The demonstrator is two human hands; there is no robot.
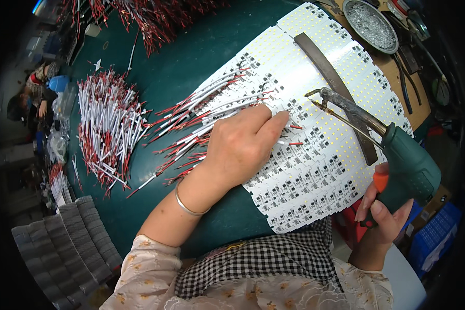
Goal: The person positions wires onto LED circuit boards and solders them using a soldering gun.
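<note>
My left hand [240, 144] is closed, fingers bent down over short white wires with red ends; a wire [281, 142] sticks out beside its fingertips, though the grip itself is partly hidden. Beneath it, rows of these wires [212, 93] lie across the left part of a white sheet of circuit boards [305, 191], dotted with small yellow LEDs and black parts. In my right hand [385, 217] is a green soldering gun [411, 163] with an orange trigger. Its metal tip [315, 98] is above the boards, to the right of my left hand, apart from it.
A dark metal bar [341, 93] lies across the boards. To the left is a pile of wires [108, 126] on the green table [175, 36], with a larger red bundle [150, 20] behind. A metal bowl [371, 25] and pliers [405, 85] sit far right. Someone [39, 88] sits at far left.
</note>
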